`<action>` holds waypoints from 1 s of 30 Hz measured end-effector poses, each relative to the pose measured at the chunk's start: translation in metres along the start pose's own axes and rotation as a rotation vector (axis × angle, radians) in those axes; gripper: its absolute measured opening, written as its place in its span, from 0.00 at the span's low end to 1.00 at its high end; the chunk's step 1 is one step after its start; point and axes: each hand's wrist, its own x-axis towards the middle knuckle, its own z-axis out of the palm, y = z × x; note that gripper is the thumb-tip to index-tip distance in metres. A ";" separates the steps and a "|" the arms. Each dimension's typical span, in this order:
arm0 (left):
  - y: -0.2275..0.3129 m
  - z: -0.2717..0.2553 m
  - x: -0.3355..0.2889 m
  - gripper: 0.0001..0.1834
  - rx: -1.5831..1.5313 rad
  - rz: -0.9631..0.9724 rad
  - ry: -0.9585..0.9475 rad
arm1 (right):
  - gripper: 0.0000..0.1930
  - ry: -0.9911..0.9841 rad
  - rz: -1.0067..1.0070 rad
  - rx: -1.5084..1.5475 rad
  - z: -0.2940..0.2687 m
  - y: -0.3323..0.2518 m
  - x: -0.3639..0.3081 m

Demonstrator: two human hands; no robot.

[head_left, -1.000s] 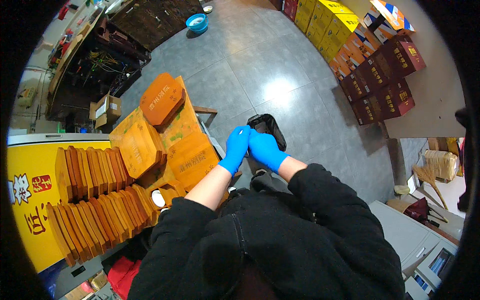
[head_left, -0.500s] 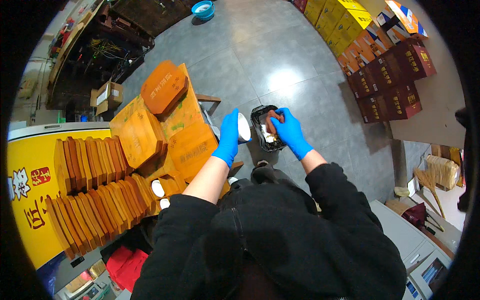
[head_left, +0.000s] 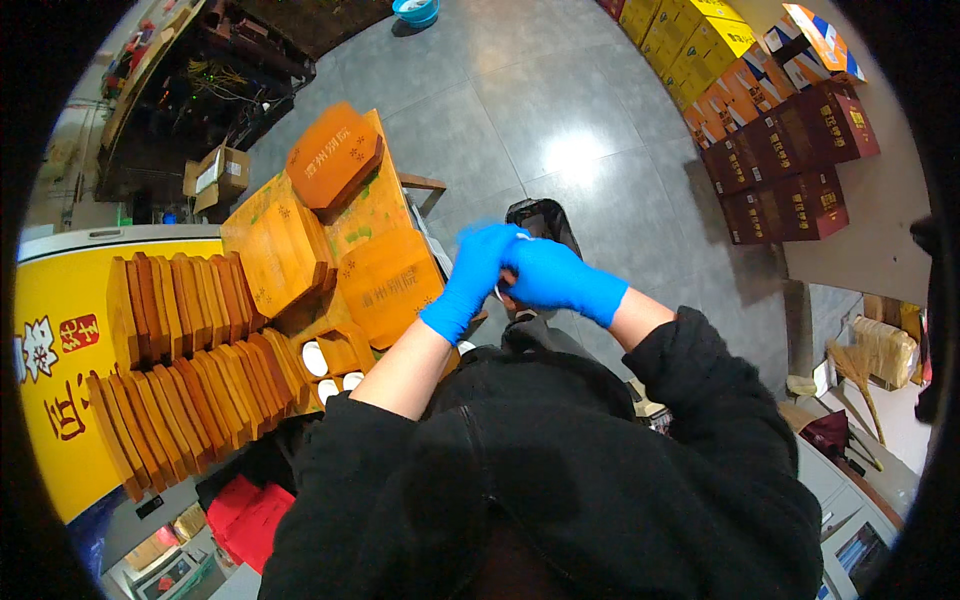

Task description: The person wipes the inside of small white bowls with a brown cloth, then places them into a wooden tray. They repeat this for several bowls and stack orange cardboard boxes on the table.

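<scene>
Both hands wear blue gloves and meet in front of me. My left hand [head_left: 476, 268] is closed around a white cup [head_left: 498, 293], of which only a sliver shows between the gloves. My right hand [head_left: 558, 276] presses against it, its fingers closed on a brown cloth [head_left: 510, 278] that is mostly covered by the gloves. Just beyond the hands stands a small bin with a black liner [head_left: 552, 222], partly hidden by my right hand.
On the left, a wooden table [head_left: 350, 235] bears thick wooden boards [head_left: 385, 285] and a wooden tray with several white cups [head_left: 315, 358]. More boards [head_left: 190, 410] stand in rows against a yellow cabinet [head_left: 60, 300]. Stacked cartons [head_left: 785, 140] line the right wall.
My right hand has come left and towards me from the bin with the brown cloth. It now meets my left hand, covering the cup. The view has shifted slightly.
</scene>
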 end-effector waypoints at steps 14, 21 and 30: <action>0.002 -0.030 -0.040 0.23 -0.841 -0.461 0.004 | 0.14 0.413 -0.173 -0.334 0.030 -0.037 0.003; -0.027 -0.038 -0.140 0.15 -0.359 -0.360 0.533 | 0.18 -0.407 0.088 0.991 0.086 -0.062 0.009; -0.100 -0.081 -0.232 0.23 -1.167 -0.459 0.876 | 0.26 -0.549 0.356 0.981 0.220 -0.096 0.059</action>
